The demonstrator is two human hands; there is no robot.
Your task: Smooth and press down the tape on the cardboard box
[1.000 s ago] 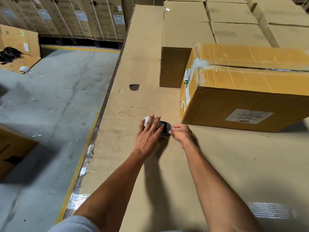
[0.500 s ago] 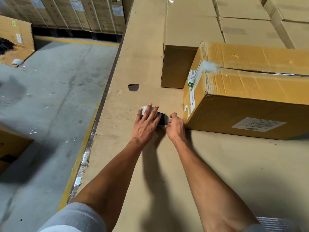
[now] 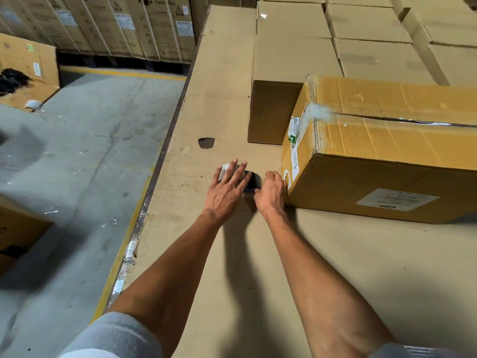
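Left hand flat over tape roll beside box; right hand curled, touching box's near corner

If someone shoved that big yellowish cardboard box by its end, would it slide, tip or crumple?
The yellowish box lies long and low on the flat cardboard surface, so it would probably slide rather than tip. Its creased, dented top suggests soft walls that might buckle under a hard push. Its weight cannot be judged from here.

Yellow-brown cardboard box, white label
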